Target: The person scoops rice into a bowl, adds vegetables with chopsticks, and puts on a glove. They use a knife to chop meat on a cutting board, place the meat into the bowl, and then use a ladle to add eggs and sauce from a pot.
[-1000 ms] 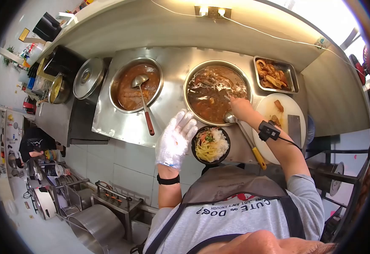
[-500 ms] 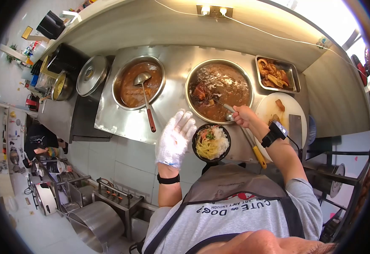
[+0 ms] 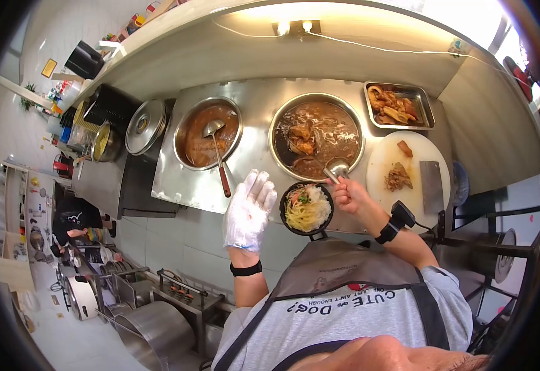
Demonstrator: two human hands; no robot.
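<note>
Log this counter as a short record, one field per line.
Left hand: gloved, open, holding nothing
Right hand: bare, closed on a metal utensil, type unclear
Bowl: black, holding rice and yellow shreds
Middle pot: brown liquid, darker chunks
Left pot: brown liquid, red-handled ladle standing in it
Tray: metal, brown food pieces
Board: white, round, bearing brown food and a cleaver

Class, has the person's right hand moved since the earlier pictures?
Yes: judged against the pot beside the white board, the right hand has moved toward the apron, past the pot's near rim.
</note>
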